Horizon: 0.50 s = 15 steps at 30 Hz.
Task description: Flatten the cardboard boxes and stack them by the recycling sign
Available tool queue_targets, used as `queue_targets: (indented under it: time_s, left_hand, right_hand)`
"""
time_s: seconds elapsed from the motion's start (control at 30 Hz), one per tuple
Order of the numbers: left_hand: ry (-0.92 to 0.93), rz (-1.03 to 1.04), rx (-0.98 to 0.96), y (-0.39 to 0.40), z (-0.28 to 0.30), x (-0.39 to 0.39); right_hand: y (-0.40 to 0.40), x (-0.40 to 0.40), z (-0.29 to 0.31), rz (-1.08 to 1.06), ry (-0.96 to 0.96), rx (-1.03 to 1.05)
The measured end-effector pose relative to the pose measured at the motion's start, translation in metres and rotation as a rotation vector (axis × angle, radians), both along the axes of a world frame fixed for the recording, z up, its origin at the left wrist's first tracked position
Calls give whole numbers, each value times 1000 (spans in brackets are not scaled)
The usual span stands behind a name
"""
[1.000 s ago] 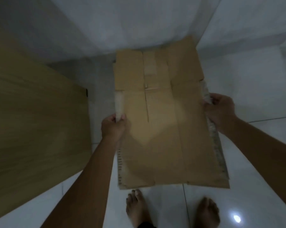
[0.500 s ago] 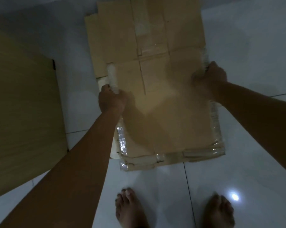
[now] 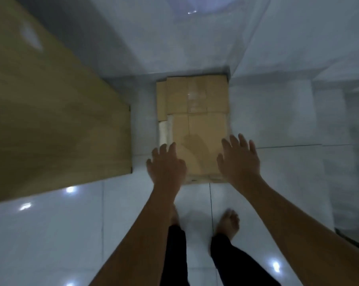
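Observation:
A flattened brown cardboard box [image 3: 197, 124] lies on the white tiled floor, its far end against the wall in a corner. Clear tape runs along its seams, and another flat piece shows under its left edge. My left hand [image 3: 166, 164] hovers over the near left corner with fingers spread and holds nothing. My right hand [image 3: 239, 157] hovers over the near right corner, fingers straight, also holding nothing. No recycling sign is visible in the dim light.
A light wooden panel [image 3: 50, 120] fills the left side, its corner close to the box. White walls [image 3: 195, 38] meet behind the cardboard. My bare feet [image 3: 229, 223] stand on the glossy tiles just behind it.
Both hands have let go of the flattened box, which now lies on the floor against the wall. The hands have pulled back, and the view is farther from the box.

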<state>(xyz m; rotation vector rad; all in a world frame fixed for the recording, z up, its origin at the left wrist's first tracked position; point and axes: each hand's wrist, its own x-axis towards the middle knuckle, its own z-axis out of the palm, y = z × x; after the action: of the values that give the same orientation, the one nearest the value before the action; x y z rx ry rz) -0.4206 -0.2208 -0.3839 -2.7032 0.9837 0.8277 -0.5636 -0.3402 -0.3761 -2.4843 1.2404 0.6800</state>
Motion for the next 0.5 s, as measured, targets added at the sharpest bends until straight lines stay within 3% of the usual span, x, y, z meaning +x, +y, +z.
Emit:
queue_targets:
  time_s: [0.17,0.27,0.5]
  left_hand:
    - [-16,31,-7,68,157,-34]
    - [-95,82,-47,116,222,-35]
    - [-258,262,-290,268,311,7]
  right_hand:
    - [70,-12,150,145,-12,21]
    - [105,-4,217,180,-68,13]
    - [242,80,314,371,-303,-20]
